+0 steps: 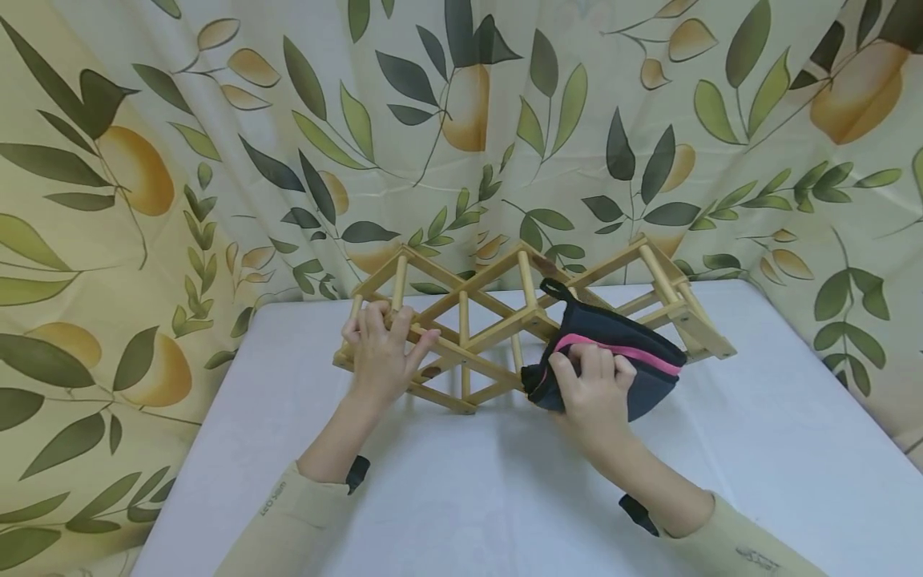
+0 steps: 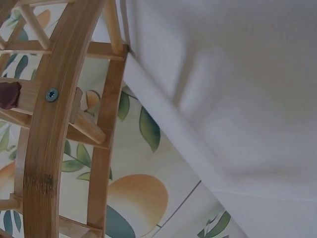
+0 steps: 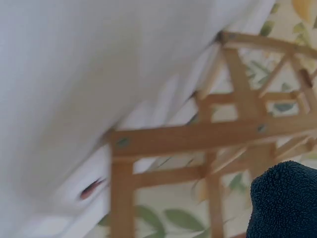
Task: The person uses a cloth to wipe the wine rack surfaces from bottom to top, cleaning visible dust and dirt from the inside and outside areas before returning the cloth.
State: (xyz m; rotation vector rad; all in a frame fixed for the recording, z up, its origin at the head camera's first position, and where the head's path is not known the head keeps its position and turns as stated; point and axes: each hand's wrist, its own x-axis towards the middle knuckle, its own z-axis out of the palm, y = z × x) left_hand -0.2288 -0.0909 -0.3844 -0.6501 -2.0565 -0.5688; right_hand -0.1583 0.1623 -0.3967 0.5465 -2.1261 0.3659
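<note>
An expanding wooden lattice rack (image 1: 532,320) with round dowels stands along the back of the table, also filling much of the left wrist view as slatted wood (image 2: 47,139). My left hand (image 1: 382,357) grips its left end, fingers over the bars and thumb out to the side. In front of the rack's right half, my right hand (image 1: 594,385) holds a dark navy zip pouch (image 1: 652,391) by its pink-zipped top. The pouch is tilted, its black loop at upper left. In the right wrist view, part of the pouch (image 3: 285,203) shows; neither wrist view shows fingers.
A white-covered table (image 1: 476,497) lies beneath the rack. Behind it hangs a curtain (image 1: 404,192) printed with leaves and orange fruit. Black straps (image 1: 357,473) sit at both wrists. A small dark red mark (image 3: 91,189) appears beside the rack in the right wrist view.
</note>
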